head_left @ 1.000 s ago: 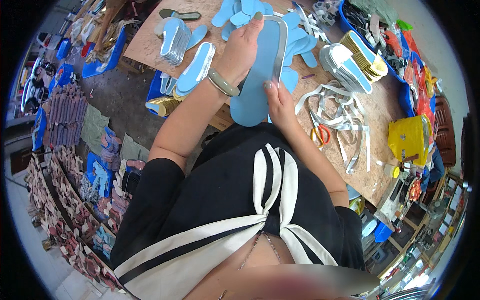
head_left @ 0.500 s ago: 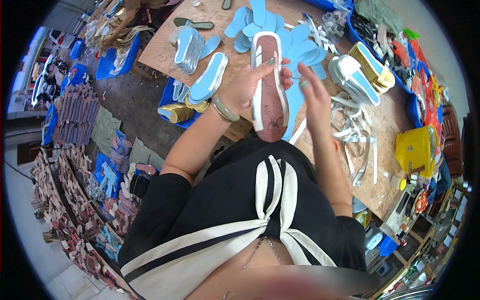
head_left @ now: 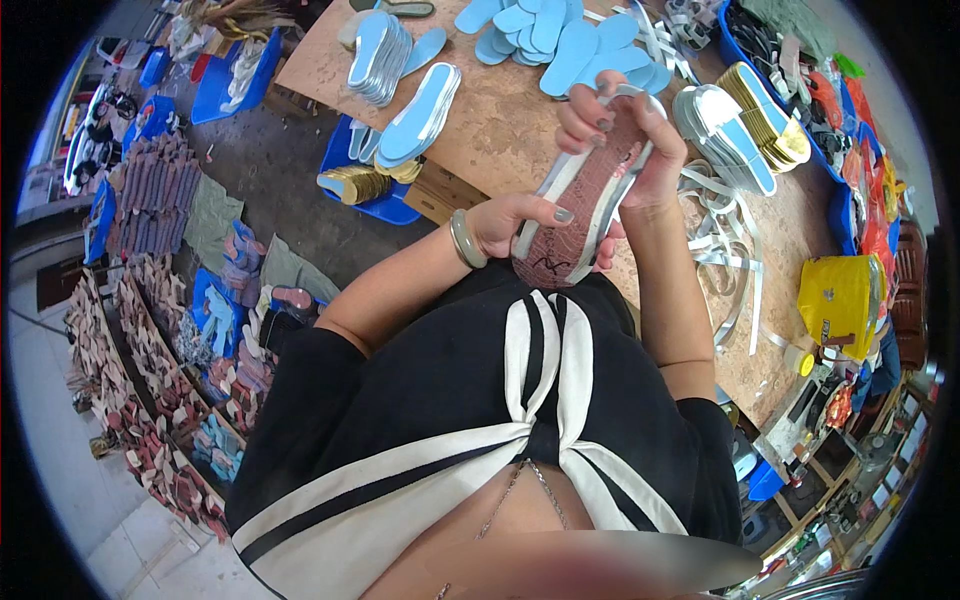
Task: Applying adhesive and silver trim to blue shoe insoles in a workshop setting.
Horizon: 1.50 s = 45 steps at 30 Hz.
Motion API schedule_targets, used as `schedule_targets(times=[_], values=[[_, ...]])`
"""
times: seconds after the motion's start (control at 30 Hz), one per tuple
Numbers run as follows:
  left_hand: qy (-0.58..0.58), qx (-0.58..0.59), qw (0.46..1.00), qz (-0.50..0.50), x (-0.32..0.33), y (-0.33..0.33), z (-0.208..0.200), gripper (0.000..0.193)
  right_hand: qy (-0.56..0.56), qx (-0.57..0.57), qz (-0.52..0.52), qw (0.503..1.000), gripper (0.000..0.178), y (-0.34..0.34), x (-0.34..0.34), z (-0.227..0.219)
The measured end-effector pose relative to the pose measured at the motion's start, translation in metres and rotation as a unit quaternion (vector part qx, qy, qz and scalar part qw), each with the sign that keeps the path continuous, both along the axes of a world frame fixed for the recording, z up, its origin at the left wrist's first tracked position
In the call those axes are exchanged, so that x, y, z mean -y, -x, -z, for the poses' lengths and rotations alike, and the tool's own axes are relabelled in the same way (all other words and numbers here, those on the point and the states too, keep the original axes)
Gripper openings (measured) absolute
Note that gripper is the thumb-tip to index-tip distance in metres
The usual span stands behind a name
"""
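Both my hands hold a reddish-brown insole (head_left: 566, 235) with white strip along its edges, upright in front of my body and tilted to the right at its far end. My left hand (head_left: 508, 222) grips the near end, its thumb lying over the white edge and its other fingers behind. Around the far end my right hand (head_left: 650, 165) is closed, fingers curled over the left rim and thumb on the right side. Beyond the hands, loose light-blue insoles (head_left: 545, 35) lie heaped on the wooden table (head_left: 490, 130).
Stacked blue insoles with white edges (head_left: 380, 65) stand at the table's left. More insole stacks (head_left: 722, 145) and tangled white strips (head_left: 725, 235) lie at right, near a yellow bag (head_left: 840, 305). A blue crate (head_left: 395, 208) sits below the table's left edge.
My right hand, apart from the insole before, now grips its far end. My left hand has slid toward the near end, and the insole's far end has swung right.
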<state>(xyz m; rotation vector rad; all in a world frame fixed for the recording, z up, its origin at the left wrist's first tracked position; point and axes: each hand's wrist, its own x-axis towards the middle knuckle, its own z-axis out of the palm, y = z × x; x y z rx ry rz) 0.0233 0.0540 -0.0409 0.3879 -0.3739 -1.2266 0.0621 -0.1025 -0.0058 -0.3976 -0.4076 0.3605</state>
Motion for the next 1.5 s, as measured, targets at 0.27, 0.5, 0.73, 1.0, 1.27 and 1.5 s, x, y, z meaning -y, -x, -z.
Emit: schedule_targets(times=[0.27, 0.5, 0.73, 1.0, 1.27, 1.5], values=[[-0.001, -0.073, 0.997, 0.014, 0.000, -0.005, 0.014, 0.063, 0.025, -0.064, 0.081, 0.994, 0.060, 0.007, -0.011, 0.020], [-0.037, -0.086, 0.996, -0.003, -0.006, -0.011, 0.024, 0.058, 0.163, -0.125, 0.119, 0.971, 0.067, 0.026, -0.019, 0.023], [-0.253, 0.243, 0.898, -0.267, -0.023, -0.034, 0.021, 0.081, 0.351, -0.047, 0.404, 0.843, 0.052, -0.002, 0.006, -0.008], [-0.342, 0.337, 0.832, -0.280, -0.042, -0.031, 0.055, 0.066, 0.291, -0.164, 0.286, 0.898, 0.062, -0.013, -0.034, 0.072], [-0.589, 0.398, 0.605, -0.359, -0.211, -0.158, 0.176, 0.045, 0.694, -0.168, 0.269, 0.646, 0.040, 0.054, 0.060, 0.192], [-0.647, 0.657, 0.254, -0.291, -0.189, -0.180, 0.203, 0.052, 0.863, 0.030, 0.250, 0.438, 0.063, 0.115, 0.044, 0.237]])
